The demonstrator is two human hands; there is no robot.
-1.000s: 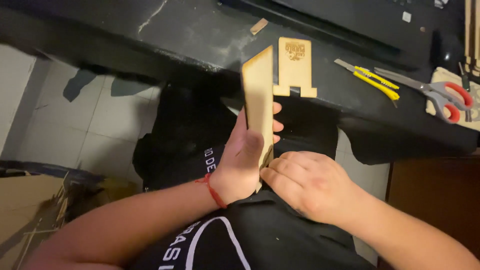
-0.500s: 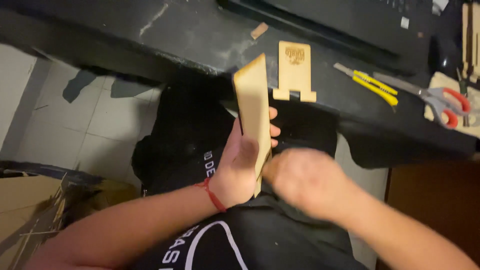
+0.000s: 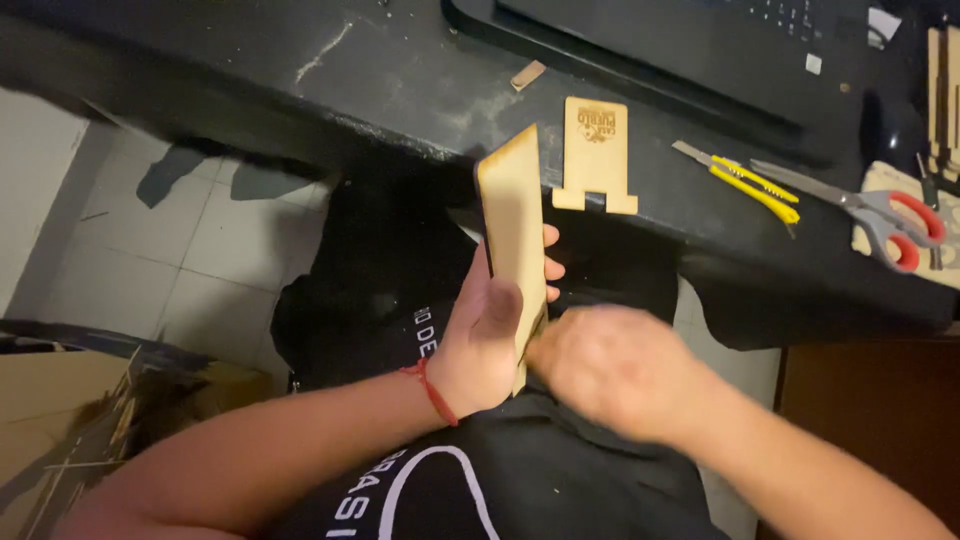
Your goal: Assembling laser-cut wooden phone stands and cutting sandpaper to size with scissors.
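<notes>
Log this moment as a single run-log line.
left hand: grips wooden panel upright | right hand: blurred, at panel's lower edge | black desk: slotted wooden piece, yellow utility knife, red-handled scissors

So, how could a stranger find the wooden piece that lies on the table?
Start at the dark table, near its front edge, just beyond the held wooden panel. The wooden piece lies flat there, left of the yellow utility knife. Alone, it has two small feet and a dark engraved mark.

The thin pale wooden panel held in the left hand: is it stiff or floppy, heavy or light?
The thin pale wooden panel is probably stiff: it stands straight above the left hand. Likely light, since that one hand grips it. Its thin edge suggests it might snap if bent.
</notes>
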